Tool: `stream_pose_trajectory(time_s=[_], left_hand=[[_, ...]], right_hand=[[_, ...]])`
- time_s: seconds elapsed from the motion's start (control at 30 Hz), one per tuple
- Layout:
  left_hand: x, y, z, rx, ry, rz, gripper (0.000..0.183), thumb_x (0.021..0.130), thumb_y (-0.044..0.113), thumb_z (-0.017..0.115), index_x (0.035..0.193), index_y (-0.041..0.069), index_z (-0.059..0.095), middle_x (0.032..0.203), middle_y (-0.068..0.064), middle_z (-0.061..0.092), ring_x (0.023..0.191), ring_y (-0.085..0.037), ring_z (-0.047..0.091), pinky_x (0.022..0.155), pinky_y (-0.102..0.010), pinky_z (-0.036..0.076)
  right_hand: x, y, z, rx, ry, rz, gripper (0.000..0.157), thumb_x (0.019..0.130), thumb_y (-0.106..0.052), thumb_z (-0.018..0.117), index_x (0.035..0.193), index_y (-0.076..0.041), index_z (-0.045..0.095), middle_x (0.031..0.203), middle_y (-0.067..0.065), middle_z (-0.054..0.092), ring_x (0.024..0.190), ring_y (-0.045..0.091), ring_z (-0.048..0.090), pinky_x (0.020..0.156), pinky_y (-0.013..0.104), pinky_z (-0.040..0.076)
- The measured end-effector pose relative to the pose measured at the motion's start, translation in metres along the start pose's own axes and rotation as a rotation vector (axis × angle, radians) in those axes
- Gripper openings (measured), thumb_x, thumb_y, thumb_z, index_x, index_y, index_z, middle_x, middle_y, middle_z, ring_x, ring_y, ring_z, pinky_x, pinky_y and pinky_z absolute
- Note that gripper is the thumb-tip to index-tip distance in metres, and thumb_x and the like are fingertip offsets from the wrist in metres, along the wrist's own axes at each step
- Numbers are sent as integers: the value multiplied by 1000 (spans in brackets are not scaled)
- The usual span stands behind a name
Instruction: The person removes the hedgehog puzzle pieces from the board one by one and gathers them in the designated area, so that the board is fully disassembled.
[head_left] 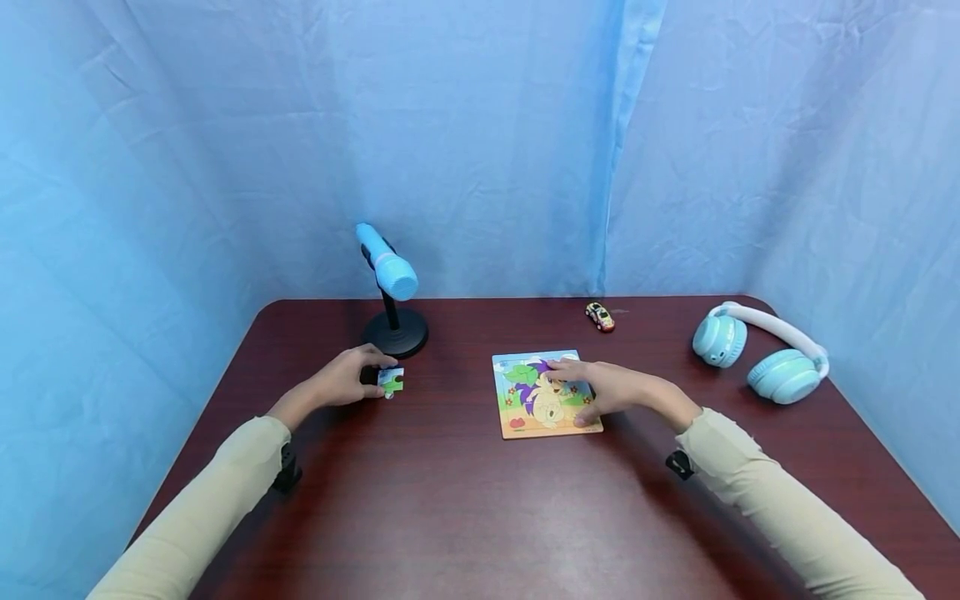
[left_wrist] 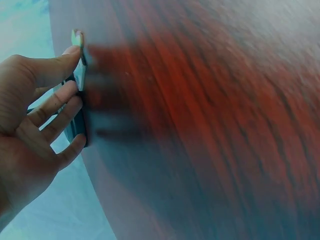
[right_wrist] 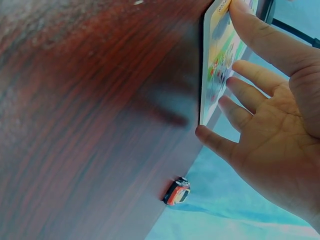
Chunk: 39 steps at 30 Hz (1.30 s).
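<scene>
In the head view my left hand [head_left: 347,377] pinches a small jigsaw puzzle piece [head_left: 392,382], blue at the top and green below, between thumb and fingers. The left wrist view catches the piece [left_wrist: 77,37] nearly edge-on beside the thumb tip, close over the tabletop. My right hand [head_left: 611,388] rests on a square puzzle board [head_left: 517,421] with spread fingers. The board's picture shows a cartoon figure with purple hair, a green leaf and a pale bare area in the middle. From the right wrist, the fingertips of the hand [right_wrist: 285,105] lie along the board's face and edge.
A blue microphone [head_left: 396,277] on a black round stand [head_left: 397,335] stands just behind the left hand. Behind the board sits a toy car [head_left: 600,317]. White and mint headphones [head_left: 783,375] lie at the right of the dark wooden table [head_left: 450,517]. Blue curtains [head_left: 480,150] surround it.
</scene>
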<state>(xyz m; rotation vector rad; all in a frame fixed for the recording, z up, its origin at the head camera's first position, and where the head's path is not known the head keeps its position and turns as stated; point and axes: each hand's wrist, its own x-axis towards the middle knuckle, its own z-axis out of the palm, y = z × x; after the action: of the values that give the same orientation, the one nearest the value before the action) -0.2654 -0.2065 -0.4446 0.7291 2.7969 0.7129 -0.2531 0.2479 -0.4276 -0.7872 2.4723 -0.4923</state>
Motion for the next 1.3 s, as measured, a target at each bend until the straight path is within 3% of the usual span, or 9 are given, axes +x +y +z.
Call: stream_pose_trajectory(time_s=[0.2, 0.3, 0.57, 0.87, 1.1, 1.3], left_hand=[[7, 11, -1, -48, 91, 44, 44, 89, 12, 77, 131, 2, 68, 125, -20, 64, 115, -38, 62, 100, -55, 50], [14, 21, 2, -62, 100, 81, 45, 90, 16, 77, 131, 2, 68, 121, -18, 65, 111, -36, 64, 97, -52, 52], [44, 65, 19, -68, 34, 158, 47, 92, 25, 75, 134, 5, 66, 128, -15, 64, 114, -31, 63, 98, -49, 52], [84, 117, 43, -98, -31, 183, 52, 91, 27, 76, 137, 6, 64, 128, -12, 64, 115, -28, 62, 99, -43, 52], [110, 141, 60, -91, -62, 191, 51, 89, 27, 79, 135, 8, 66, 128, -10, 64, 116, -27, 62, 100, -41, 51], [125, 152, 70, -48, -100, 180, 51, 90, 30, 78, 136, 11, 66, 131, -7, 63, 119, -22, 61, 103, -40, 51]], right_hand=[[-4, 5, -2, 10, 30, -6, 84, 86, -27, 83, 157, -15, 41, 167, 14, 28, 153, 41, 26, 117, 63, 31], [-6, 9, -4, 3, 48, -15, 86, 86, -31, 82, 158, -12, 40, 167, 15, 29, 154, 42, 24, 118, 64, 28], [-8, 18, -2, -8, 40, -15, 83, 88, -32, 80, 158, -12, 40, 168, 13, 27, 154, 40, 25, 118, 62, 29], [-8, 17, 3, -17, 48, -7, 81, 89, -35, 79, 156, -10, 41, 167, 15, 28, 153, 40, 27, 117, 61, 32], [-7, 20, 2, -19, 47, 17, 82, 88, -38, 79, 156, -13, 43, 167, 15, 29, 152, 41, 30, 117, 63, 30], [-7, 19, 1, -21, 44, 22, 82, 87, -38, 80, 156, -13, 43, 167, 15, 30, 152, 41, 30, 117, 64, 30]])
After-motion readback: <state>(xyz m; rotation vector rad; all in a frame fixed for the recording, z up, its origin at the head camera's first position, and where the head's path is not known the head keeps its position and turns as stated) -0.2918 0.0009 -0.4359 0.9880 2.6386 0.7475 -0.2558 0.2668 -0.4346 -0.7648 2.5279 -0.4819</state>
